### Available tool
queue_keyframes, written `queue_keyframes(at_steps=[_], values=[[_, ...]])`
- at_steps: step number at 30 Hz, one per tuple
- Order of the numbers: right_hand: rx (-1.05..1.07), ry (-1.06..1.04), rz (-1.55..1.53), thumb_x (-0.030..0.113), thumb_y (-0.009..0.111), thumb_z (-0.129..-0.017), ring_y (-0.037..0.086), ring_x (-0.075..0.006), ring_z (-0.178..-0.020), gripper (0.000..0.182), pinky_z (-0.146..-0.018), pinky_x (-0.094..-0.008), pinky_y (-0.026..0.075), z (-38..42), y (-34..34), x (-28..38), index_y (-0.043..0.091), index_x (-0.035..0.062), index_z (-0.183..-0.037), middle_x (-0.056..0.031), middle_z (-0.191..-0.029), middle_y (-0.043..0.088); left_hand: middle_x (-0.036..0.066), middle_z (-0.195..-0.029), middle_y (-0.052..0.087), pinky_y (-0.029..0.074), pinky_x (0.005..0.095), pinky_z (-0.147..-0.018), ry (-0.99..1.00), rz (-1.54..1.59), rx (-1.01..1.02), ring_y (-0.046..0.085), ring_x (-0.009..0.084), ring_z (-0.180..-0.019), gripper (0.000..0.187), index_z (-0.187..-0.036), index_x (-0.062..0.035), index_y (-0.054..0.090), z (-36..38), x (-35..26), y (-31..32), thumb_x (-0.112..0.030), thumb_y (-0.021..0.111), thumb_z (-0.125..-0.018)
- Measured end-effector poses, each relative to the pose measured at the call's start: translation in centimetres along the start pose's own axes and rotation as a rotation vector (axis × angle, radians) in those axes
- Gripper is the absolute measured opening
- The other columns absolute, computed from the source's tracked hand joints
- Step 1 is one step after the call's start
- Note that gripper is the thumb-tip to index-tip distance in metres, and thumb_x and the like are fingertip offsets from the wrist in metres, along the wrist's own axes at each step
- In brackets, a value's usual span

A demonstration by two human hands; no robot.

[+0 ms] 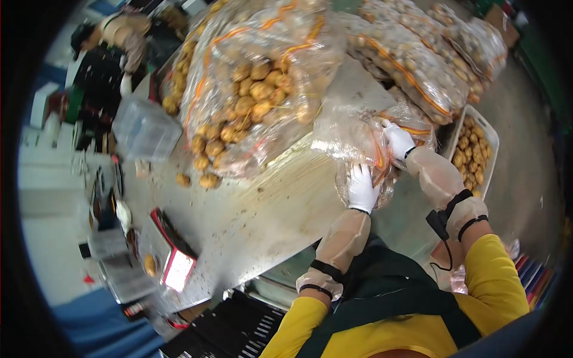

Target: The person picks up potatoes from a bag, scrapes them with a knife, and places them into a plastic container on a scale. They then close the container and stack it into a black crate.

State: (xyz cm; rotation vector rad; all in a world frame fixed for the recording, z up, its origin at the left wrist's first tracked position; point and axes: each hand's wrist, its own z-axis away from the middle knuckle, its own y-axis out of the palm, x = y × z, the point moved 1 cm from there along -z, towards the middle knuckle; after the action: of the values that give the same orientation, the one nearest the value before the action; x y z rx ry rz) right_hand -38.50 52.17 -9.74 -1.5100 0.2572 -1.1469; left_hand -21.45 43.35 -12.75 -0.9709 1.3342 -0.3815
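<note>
Both my hands wear white gloves and are at a crumpled clear plastic bag (346, 128) with orange stripes, at the table's near edge. My left hand (362, 190) lies on the bunched lower part of the bag, its fingers stretched out and a little apart. Higher and to the right, my right hand (398, 141) has its fingers closed on a fold of the same plastic. Left of the bag, a large clear sack (200, 89) lies open, with potatoes (259, 92) showing inside it. The plastic partly hides my fingertips.
Full potato sacks (412, 65) are piled behind my right hand. A white crate (493, 134) of potatoes stands at the right. On the metal table (256, 209) are loose potatoes (209, 181), a clear bin (146, 128) and a red-framed lit device (178, 268). Another person (122, 30) stands far left.
</note>
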Motion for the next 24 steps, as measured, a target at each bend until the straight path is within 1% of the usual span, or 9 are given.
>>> queue_keyframes(at_steps=[2,3,7,10,12,14,17,22,24], values=[[-0.017,0.055,-0.037,0.02,0.069,-0.073,0.052,-0.0386,-0.114,0.07,-0.095,-0.0424,0.044,1.1,-2.4,-2.5,0.042,0.0137,-0.137,-0.0218,-0.133,0.046,0.025,-0.124,0.043,0.036,0.0466,-0.098,0.044,-0.041,0.086,0.042,0.042,-0.117,0.068,-0.124,0.0003,0.041,-1.4,-1.2,1.9,-0.022,0.074,-0.068],[-0.023,0.119,0.109,0.024,0.073,-0.071,0.052,-0.039,-0.114,0.078,-0.096,-0.0415,0.044,1.4,-2.1,-4.9,0.039,0.0168,-0.141,-0.0214,-0.135,0.044,0.026,-0.128,0.042,0.035,0.0465,-0.101,0.104,-0.012,0.031,0.04,0.0422,-0.121,0.068,-0.127,0.0009,0.04,-1.9,-2.3,2.0,-0.018,0.071,-0.07],[-0.095,0.531,-0.05,0.026,0.071,-0.077,0.054,-0.0391,-0.111,0.082,-0.096,-0.0429,0.044,5.3,-4.6,-6.6,0.028,0.0195,-0.146,-0.0241,-0.128,0.048,0.026,-0.135,0.04,0.033,0.0444,-0.105,0.192,0.026,0.002,0.038,0.0416,-0.126,0.068,-0.131,0.0017,0.041,-3.2,-3.1,4.2,-0.012,0.069,-0.071],[-0.18,0.721,-0.291,0.02,0.067,-0.079,0.054,-0.0395,-0.11,0.078,-0.095,-0.0432,0.044,7.7,-0.6,-10.0,0.028,0.0196,-0.146,-0.0251,-0.123,0.051,0.024,-0.137,0.04,0.033,0.0441,-0.105,0.246,0.025,0.066,0.039,0.0408,-0.126,0.068,-0.134,-0.0016,0.042,-4.1,-3.5,5.3,-0.009,0.067,-0.071],[-0.429,0.758,-0.371,0.013,0.061,-0.082,0.052,-0.0406,-0.112,0.067,-0.096,-0.0447,0.042,8.6,2.8,-10.4,0.034,0.013,-0.143,-0.027,-0.12,0.052,0.024,-0.137,0.04,0.034,0.0441,-0.105,0.285,0.053,0.071,0.04,0.0405,-0.126,0.069,-0.136,-0.0035,0.041,-5.0,-3.7,6.0,-0.008,0.067,-0.071],[-0.509,0.879,-0.349,0.016,0.062,-0.083,0.057,-0.0378,-0.106,0.062,-0.092,-0.041,0.046,8.7,2.2,-7.8,0.038,0.0077,-0.14,-0.023,-0.113,0.057,0.024,-0.138,0.04,0.034,0.044,-0.105,0.308,0.079,0.088,0.04,0.0402,-0.125,0.071,-0.138,-0.0055,0.04,-5.0,-3.4,6.5,-0.006,0.066,-0.071],[-0.88,0.632,-1.244,0.027,0.064,-0.085,0.061,-0.0317,-0.093,0.062,-0.08,-0.0393,0.049,8.0,10.0,-13.5,0.04,0.0087,-0.139,-0.0152,-0.105,0.061,0.024,-0.139,0.039,0.036,0.0428,-0.104,0.381,0.119,0.17,0.04,0.0401,-0.126,0.071,-0.139,-0.0058,0.038,-5.9,-4.5,7.5,-0.003,0.062,-0.072],[-0.644,0.737,-1.422,0.029,0.064,-0.085,0.061,-0.0307,-0.091,0.061,-0.077,-0.0388,0.049,14.8,7.0,-6.5,0.041,0.0093,-0.138,-0.014,-0.105,0.061,0.024,-0.137,0.04,0.036,0.0443,-0.103,0.472,0.413,0.327,0.041,0.0428,-0.123,0.077,-0.143,-0.0148,0.035,-4.6,-8.5,8.3,0.004,0.058,-0.072],[-0.606,0.778,-1.459,0.03,0.064,-0.085,0.06,-0.0303,-0.091,0.061,-0.076,-0.0386,0.049,18.6,6.2,-5.0,0.042,0.0096,-0.138,-0.0136,-0.104,0.061,0.02,-0.133,0.045,0.035,0.041,-0.105,0.521,0.558,0.491,0.042,0.0386,-0.125,0.075,-0.14,-0.0161,0.043,-2.9,-9.9,7.5,0.006,0.059,-0.07]])
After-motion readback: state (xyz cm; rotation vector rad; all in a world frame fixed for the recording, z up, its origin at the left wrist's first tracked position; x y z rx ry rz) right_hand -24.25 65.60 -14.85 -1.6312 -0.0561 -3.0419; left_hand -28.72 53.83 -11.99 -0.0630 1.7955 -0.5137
